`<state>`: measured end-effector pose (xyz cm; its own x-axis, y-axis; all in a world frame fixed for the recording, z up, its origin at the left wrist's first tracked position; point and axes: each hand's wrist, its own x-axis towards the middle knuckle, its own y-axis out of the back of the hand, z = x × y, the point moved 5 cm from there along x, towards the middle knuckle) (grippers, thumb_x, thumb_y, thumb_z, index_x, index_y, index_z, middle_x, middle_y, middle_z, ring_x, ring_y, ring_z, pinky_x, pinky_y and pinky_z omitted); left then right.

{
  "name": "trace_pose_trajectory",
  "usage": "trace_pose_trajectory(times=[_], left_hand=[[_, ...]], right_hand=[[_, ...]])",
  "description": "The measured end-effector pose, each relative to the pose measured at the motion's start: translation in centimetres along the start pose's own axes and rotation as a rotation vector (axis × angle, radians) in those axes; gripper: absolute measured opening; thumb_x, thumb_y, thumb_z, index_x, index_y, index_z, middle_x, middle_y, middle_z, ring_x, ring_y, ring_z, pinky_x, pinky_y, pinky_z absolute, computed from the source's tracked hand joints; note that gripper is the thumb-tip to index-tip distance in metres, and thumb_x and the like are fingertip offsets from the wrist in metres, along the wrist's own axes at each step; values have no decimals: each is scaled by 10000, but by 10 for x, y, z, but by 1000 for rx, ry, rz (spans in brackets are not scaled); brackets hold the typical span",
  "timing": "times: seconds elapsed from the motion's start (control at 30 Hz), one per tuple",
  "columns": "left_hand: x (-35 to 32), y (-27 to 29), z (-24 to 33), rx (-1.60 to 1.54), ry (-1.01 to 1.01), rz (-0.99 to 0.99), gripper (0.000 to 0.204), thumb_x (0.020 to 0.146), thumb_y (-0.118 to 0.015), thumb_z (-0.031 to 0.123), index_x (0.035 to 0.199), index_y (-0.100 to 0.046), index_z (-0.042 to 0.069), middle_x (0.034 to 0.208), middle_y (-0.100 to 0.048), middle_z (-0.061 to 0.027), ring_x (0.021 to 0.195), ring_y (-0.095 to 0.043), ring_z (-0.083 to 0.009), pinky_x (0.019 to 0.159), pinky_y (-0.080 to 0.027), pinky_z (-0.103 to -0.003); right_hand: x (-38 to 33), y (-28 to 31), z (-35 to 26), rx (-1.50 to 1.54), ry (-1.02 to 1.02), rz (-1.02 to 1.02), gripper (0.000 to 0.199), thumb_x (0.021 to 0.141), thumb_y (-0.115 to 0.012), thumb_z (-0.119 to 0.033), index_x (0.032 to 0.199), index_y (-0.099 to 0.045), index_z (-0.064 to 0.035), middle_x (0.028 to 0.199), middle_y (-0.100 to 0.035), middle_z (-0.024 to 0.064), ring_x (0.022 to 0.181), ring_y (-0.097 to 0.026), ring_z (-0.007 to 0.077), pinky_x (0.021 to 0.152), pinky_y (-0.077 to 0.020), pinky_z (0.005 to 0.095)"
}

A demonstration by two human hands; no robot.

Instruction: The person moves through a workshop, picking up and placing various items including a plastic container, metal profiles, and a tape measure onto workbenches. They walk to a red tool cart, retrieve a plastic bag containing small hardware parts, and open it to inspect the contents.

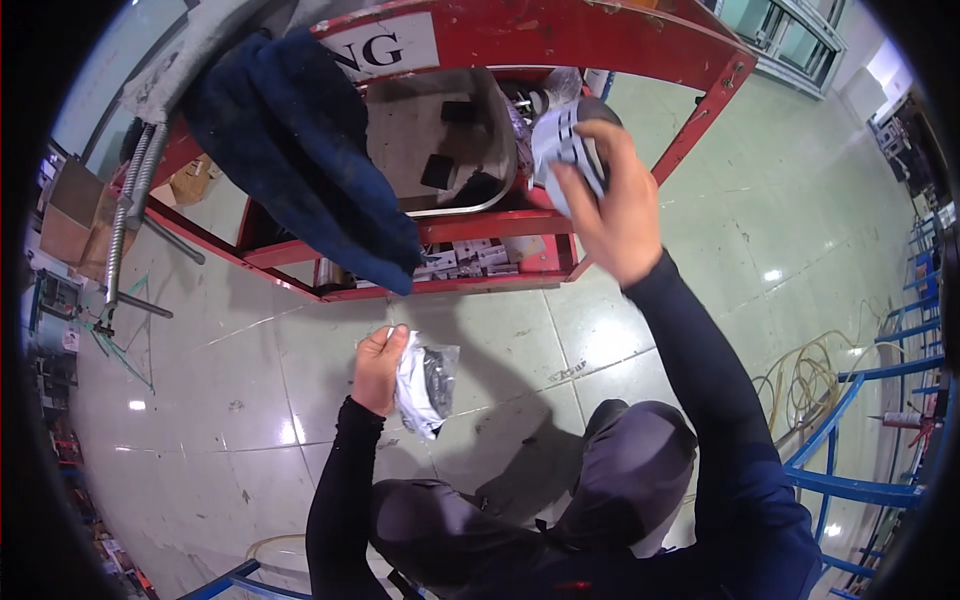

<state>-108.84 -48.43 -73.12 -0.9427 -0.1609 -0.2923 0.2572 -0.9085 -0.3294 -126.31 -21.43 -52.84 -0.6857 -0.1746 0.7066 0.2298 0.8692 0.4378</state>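
Observation:
My left hand (376, 372) is closed on the top of a small clear plastic bag (440, 375), low over the floor. Dark contents show through the bag, and a crumpled white piece runs along its side. Up at the right end of the red cart, my right hand (622, 205) has its thumb and fingers around a white and grey object with dark stripes (553, 140). Its exact kind is unclear, and the hand covers part of it.
A red metal cart (560, 40) stands before me, with a grey tray (400, 120) on it. Dark blue cloth (300, 150) hangs over its left side. Small boxes (470, 258) lie on the lower shelf. Blue metal frames (850, 485) and a coiled hose (805, 385) are at right.

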Motion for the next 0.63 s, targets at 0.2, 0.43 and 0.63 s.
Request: trace_pose_trajectory(times=[0.2, 0.43, 0.63], left_hand=[[1, -24, 25, 24, -199, 115, 93, 985, -582, 109, 948, -609, 28, 803, -604, 27, 665, -519, -23, 594, -423, -206], [-40, -139, 99, 203, -324, 337, 174, 960, -650, 161, 889, -617, 5, 779, -622, 15, 708, -524, -36, 650, -446, -212], [-103, -286, 204, 10, 55, 229, 460, 910, -698, 98, 1285, -443, 18, 803, -636, -22, 745, -547, -62, 725, -440, -211]], right_hand=[[35, -39, 46, -341, 162, 67, 262, 855, -684, -212, 1045, -647, -36, 1102, -630, 187, 1013, -589, 397, 879, -478, 444], [-110, -30, -53, 532, -637, -717, 819, 781, -807, -456, 1339, -434, 14, 1263, -545, 245, 1123, -578, 325, 960, -472, 419], [-35, 118, -105, 1040, -1357, -216, 318, 881, -738, -195, 1097, -602, -7, 887, -682, 50, 831, -610, 88, 734, -500, 258]])
